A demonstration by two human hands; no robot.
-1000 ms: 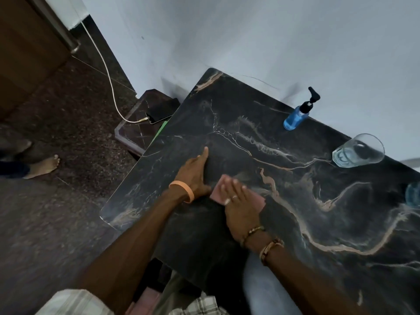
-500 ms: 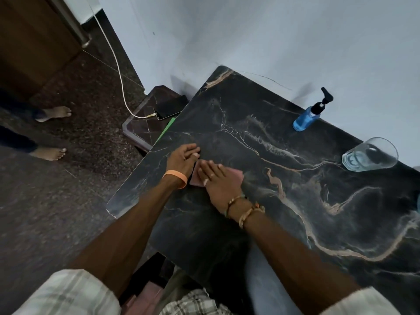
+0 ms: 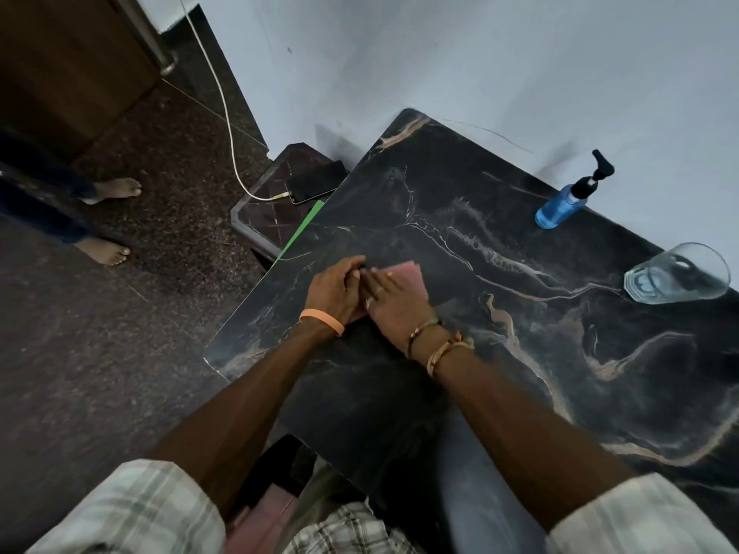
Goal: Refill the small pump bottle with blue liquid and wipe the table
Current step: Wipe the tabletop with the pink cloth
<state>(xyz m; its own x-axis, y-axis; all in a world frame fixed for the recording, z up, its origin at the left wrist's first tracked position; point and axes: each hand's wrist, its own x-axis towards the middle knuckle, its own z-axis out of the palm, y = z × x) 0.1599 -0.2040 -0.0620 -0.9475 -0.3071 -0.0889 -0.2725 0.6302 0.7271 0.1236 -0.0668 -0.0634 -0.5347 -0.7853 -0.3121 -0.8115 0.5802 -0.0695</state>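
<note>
At the worktop's (image 3: 520, 373) 9 o'clock edge both hands meet over a pink cloth (image 3: 408, 273). The right hand (image 3: 394, 303) lies flat on it, fingers straight, pressing it to the dark marble. The left hand (image 3: 334, 291) rests just beside, fingers nearly straight and touching the right hand's fingers. It grips nothing I can make out.

The bottle (image 3: 568, 199) stands at 2 o'clock from the hands, near the wall, pump on and blue liquid inside. So the refill looks done and wiping is the step in hand.

To wipe well, I would hold the palm flat with even weight and draw the cloth in long overlapping strokes from this edge toward 3 o'clock. The cloth is small, so refolding it to a clean face would help. The left hand would serve better bracing the worktop than crowding the cloth.

A glass (image 3: 676, 277) stands at 3 o'clock, well apart from the hands, and with the bottle it blocks the far strip. Both want lifting aside, not nudging, since the glass could tip.

Off the worktop at 11 o'clock, a phone (image 3: 318, 181) lies on a low side table (image 3: 272, 209) with a white cable (image 3: 224, 113) plugged in. Another person's bare feet (image 3: 114, 189) stand on the floor at 9 to 10 o'clock.
</note>
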